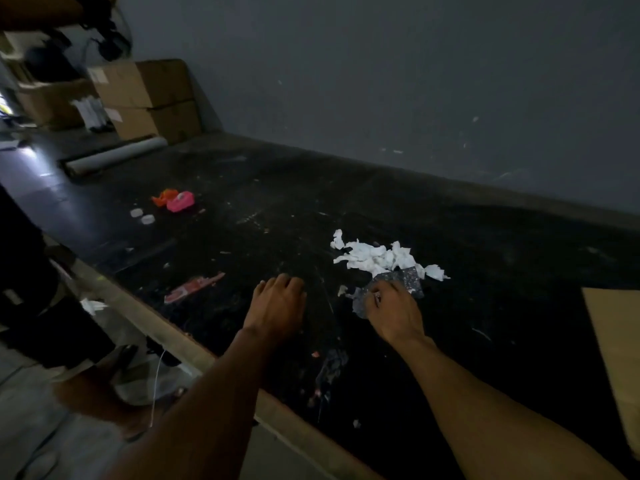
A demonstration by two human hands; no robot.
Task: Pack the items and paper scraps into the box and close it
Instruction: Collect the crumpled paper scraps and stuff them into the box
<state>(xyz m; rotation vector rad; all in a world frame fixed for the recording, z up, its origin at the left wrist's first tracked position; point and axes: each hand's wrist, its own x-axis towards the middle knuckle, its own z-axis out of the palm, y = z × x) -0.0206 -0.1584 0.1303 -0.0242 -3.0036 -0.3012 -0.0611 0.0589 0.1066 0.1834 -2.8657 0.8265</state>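
Left hand: fingers loosely bent, tips down on the dark surface, holding nothing.
Right hand: fingers curled, pinching a grey speckled sheet that lies on the surface.
Paper scraps: white crumpled heap, just beyond the right hand, touching the sheet's far edge.
Pink item, orange item: side by side, far left, well apart from both hands.
Red packet: flat, left of the left hand.
Cardboard flap: right edge of view.
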